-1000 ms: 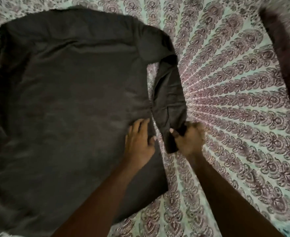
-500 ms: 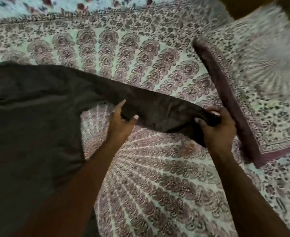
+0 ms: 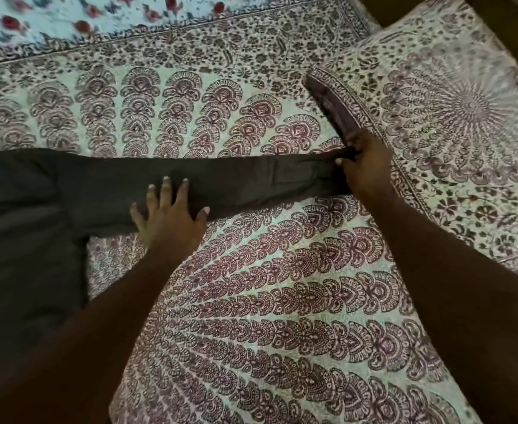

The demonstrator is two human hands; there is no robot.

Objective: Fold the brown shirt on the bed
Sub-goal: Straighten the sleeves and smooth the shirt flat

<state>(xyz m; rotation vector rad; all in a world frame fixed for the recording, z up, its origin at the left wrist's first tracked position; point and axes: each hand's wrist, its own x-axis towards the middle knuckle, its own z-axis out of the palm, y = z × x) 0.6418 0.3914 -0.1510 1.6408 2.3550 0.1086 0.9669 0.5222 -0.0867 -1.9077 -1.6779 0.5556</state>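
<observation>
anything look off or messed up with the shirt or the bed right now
Nothing stands out. The brown shirt lies on the patterned bedsheet, its sleeve stretched out straight, with no tears or stains visible. The left hand lies flat on the sleeve; the right hand pinches its cuff beside the pillow.

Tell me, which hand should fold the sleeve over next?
Probably the right hand: it pinches the sleeve's cuff end. The left hand lies flat, pinning the sleeve to the bed.
</observation>
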